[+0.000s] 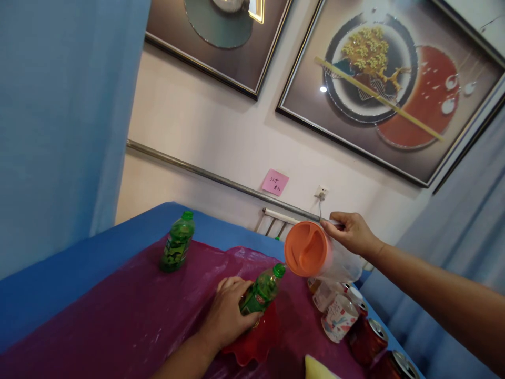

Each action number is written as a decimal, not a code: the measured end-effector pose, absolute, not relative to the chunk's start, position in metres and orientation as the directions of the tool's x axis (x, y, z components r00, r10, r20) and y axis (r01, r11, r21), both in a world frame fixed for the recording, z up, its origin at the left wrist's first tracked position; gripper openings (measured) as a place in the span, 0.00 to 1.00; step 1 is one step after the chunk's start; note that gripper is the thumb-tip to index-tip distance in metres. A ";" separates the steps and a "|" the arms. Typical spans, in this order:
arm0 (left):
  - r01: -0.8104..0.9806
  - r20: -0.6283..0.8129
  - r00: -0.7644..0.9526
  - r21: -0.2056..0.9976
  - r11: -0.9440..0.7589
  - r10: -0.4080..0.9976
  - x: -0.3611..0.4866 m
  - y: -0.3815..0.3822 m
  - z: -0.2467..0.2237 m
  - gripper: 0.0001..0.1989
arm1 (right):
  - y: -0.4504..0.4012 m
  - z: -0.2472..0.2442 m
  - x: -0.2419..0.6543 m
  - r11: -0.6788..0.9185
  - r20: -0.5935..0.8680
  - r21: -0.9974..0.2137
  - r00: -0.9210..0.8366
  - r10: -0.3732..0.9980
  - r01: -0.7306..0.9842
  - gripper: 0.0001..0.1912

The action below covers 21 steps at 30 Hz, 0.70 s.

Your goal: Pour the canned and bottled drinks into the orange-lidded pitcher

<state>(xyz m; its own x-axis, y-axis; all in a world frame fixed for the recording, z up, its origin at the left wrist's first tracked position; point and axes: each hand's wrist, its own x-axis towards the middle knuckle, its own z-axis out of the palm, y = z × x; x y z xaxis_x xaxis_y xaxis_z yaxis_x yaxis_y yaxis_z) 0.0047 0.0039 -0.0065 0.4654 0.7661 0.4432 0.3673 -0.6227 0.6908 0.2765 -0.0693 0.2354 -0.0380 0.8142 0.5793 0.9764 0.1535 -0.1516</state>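
Observation:
My left hand [232, 310] is wrapped round a green plastic bottle [262, 289], which leans to the right over a red scalloped dish [252, 342]. My right hand [351, 231] grips the handle of a clear pitcher [343, 263] with an orange lid [306, 248]. The pitcher is tipped on its side, its lid facing left, close to the top of the held bottle. Whether any liquid is flowing cannot be made out. A second green bottle [178, 242] stands upright farther left on the purple plastic sheet [130, 310].
Along the right edge stand a clear labelled bottle [340, 318] and red drink cans [369, 337]. Something yellow [317, 368] lies at the bottom edge. Behind the blue table [51, 273] run a metal rail [213, 179] and a wall with framed pictures. Blue curtains hang on both sides.

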 end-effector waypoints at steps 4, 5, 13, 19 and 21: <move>0.371 0.431 0.473 0.694 -0.617 0.768 0.005 0.003 -0.005 0.29 | -0.069 0.235 0.276 0.153 0.582 -0.147 -0.040 0.812 0.977 0.25; 0.370 0.431 0.474 0.694 -0.618 0.768 0.005 0.003 -0.005 0.29 | -0.069 0.235 0.276 0.152 0.581 -0.146 -0.040 0.813 0.977 0.25; 0.364 0.450 0.463 0.689 -0.626 0.764 0.006 0.004 -0.008 0.28 | -0.068 0.234 0.276 0.161 0.578 -0.148 -0.047 0.815 0.976 0.25; 0.357 0.457 0.464 0.688 -0.632 0.759 0.006 0.003 -0.006 0.27 | -0.068 0.235 0.276 0.159 0.572 -0.160 -0.039 0.819 0.974 0.25; 0.356 0.457 0.464 0.688 -0.632 0.759 0.006 0.003 -0.006 0.27 | -0.068 0.235 0.276 0.158 0.571 -0.159 -0.040 0.820 0.974 0.25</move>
<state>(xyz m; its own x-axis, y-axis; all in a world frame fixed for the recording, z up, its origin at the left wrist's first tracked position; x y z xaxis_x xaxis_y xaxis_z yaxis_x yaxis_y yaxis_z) 0.0057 0.0028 -0.0065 0.4637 0.7591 0.4570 0.3564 -0.6320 0.6881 0.2764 -0.0682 0.2349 -0.0396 0.8200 0.5710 0.9745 0.1581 -0.1594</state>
